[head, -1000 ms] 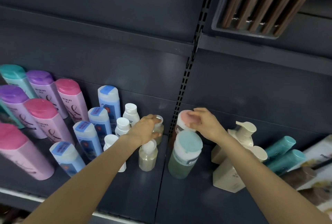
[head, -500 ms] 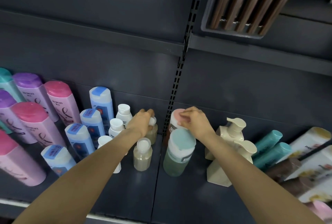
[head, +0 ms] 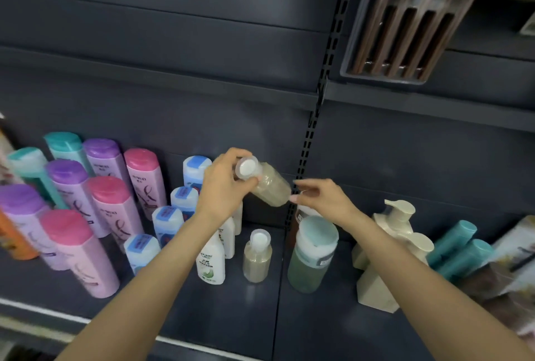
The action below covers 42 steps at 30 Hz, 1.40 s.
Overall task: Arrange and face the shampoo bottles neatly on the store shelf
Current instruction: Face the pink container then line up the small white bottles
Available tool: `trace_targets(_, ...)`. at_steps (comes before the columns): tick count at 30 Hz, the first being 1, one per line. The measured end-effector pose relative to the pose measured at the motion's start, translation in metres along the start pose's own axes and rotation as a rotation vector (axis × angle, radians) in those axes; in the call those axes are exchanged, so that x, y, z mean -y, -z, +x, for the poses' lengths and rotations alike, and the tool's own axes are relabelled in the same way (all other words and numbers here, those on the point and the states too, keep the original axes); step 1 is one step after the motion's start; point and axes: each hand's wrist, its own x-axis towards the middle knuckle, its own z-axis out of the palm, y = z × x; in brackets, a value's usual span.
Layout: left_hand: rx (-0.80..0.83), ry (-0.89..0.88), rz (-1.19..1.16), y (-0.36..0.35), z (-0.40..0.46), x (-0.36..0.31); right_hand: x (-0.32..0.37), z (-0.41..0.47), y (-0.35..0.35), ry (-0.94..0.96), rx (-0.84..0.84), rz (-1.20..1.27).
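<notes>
Bottle (head: 269,187) in left hand (head: 224,190), tilted, cap toward camera

The little bottle (head: 270,187) in my fingers (head: 249,184) is clear smooth plastic with a white cap. The pink bottles (head: 86,256) look glossy plastic, the cream pump bottles (head: 379,282) more matt. The shelf (head: 254,311) is dark matt painted metal.

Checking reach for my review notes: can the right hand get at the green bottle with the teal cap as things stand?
Probably yes. The right hand holds nothing and hangs just above the green bottle, whose teal cap is uncovered. The left hand is off to the side, gripping a small tilted bottle.
</notes>
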Motion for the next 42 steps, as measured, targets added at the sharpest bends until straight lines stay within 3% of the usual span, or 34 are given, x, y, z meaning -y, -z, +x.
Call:
trace_targets(5,-0.069,0.090,-0.282,0.025,-0.010,-0.019,0.020,-0.020,-0.010,-0.134,0.117,0.799)
trace_targets(7,-0.057,0.160,-0.427,0.029,-0.013,-0.016,0.024,-0.028,-0.011,-0.165,0.096,0.968)
trace_targets(14,0.077,0.336,-0.482,0.024,-0.022,0.002,0.044,-0.038,0.006,-0.026,-0.153,0.863)
trace_targets(17,0.139,0.463,-0.666,0.018,-0.025,0.006,0.052,-0.038,0.014,0.044,-0.226,0.707)
trace_targets(20,0.156,0.528,-0.794,0.015,-0.024,0.007,0.053,-0.038,0.019,0.082,-0.223,0.614)
trace_targets(24,0.148,0.589,-0.793,0.012,-0.020,0.014,0.053,-0.039,0.022,0.123,-0.178,0.597)
trace_targets(29,0.255,0.712,-0.946,0.017,-0.016,0.004,0.056,-0.041,0.026,0.151,-0.163,0.611)
trace_targets(34,0.166,0.543,-0.976,0.024,-0.011,-0.003,0.051,-0.041,0.034,0.137,-0.042,0.621)
trace_targets(38,0.020,0.311,-0.774,0.028,-0.010,-0.010,0.048,-0.042,0.032,0.055,0.031,0.845)
trace_targets(42,0.156,0.047,-0.565,0.040,-0.010,-0.021,0.042,-0.042,0.023,0.001,-0.018,0.856)
